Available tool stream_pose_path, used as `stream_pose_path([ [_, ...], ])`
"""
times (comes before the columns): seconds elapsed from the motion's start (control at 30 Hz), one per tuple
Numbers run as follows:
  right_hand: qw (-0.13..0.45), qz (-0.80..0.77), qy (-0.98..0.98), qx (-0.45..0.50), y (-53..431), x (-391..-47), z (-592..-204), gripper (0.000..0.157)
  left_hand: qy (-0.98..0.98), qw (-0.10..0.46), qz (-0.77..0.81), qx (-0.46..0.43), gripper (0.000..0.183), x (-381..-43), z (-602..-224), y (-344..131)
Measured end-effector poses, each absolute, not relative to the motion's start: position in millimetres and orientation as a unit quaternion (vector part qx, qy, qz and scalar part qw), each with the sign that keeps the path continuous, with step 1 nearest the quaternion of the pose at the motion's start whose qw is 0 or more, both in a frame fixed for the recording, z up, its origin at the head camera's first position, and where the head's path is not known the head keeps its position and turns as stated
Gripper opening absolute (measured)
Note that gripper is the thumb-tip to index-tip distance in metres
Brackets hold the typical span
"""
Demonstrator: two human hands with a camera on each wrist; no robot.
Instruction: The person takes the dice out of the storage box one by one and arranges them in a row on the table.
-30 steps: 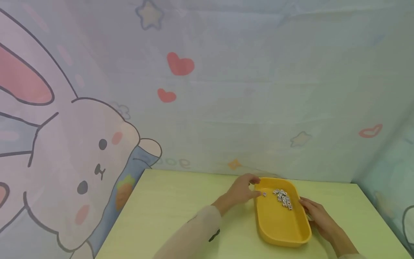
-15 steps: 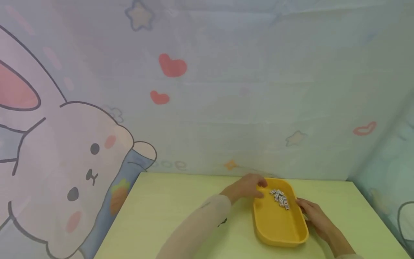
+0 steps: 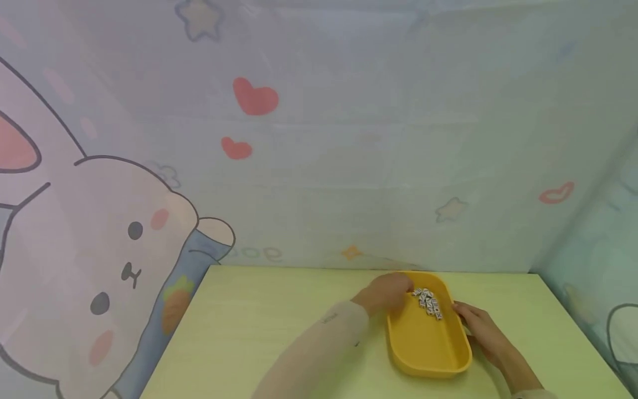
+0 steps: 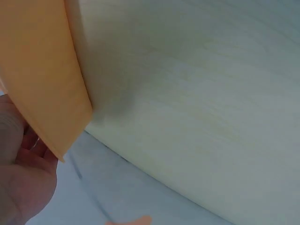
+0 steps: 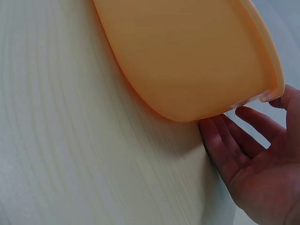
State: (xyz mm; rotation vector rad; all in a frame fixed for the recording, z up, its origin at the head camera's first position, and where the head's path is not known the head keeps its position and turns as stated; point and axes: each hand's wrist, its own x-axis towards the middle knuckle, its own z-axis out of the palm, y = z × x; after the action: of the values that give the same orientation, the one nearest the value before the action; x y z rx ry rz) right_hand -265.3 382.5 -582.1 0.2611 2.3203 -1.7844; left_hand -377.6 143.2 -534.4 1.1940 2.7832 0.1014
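A shallow yellow tray (image 3: pixel 428 354) lies on the pale table, with several small white dice (image 3: pixel 430 305) clustered in its far part. My left hand (image 3: pixel 391 291) reaches over the tray's far left rim, fingers bent down inside it. In the left wrist view those fingers (image 4: pixel 35 147) curl behind the tray wall (image 4: pixel 44 70), and I cannot tell whether a die is between them. My right hand (image 3: pixel 482 331) touches the tray's right side from outside. In the right wrist view its fingers (image 5: pixel 220 145) lie fairly straight against the outer wall, with one fingertip at the rim.
The yellow-green tabletop (image 3: pixel 269 316) extends to both sides of the tray. Close behind its far edge hangs a printed curtain (image 3: pixel 349 138) with a large rabbit (image 3: pixel 114 249). Another curtain (image 3: pixel 603 260) closes off the right side.
My left hand has moved right and further into the tray, its fingers drawing together over where a lone die lay. The right hand stays at the tray's side. The head view has shifted slightly.
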Motion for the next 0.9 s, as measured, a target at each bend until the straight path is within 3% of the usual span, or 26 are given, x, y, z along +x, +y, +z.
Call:
stream_pose_path([
  [0.17,0.099,-0.607,0.784,0.083,379,-267,-581,0.082,0.926,0.002,-0.062,0.371,0.015,-367,-533,145],
  [0.33,0.1,-0.609,0.783,0.075,376,-270,-581,0.08,0.932,-0.016,-0.08,0.354,0.013,-364,-535,146],
  [0.67,0.096,-0.607,0.784,0.086,373,-265,-582,0.078,0.922,0.002,0.042,0.386,0.004,-358,-526,137],
  [0.9,0.099,-0.6,0.789,0.092,379,-262,-580,0.081,0.881,0.029,0.167,0.441,0.016,-347,-496,106],
])
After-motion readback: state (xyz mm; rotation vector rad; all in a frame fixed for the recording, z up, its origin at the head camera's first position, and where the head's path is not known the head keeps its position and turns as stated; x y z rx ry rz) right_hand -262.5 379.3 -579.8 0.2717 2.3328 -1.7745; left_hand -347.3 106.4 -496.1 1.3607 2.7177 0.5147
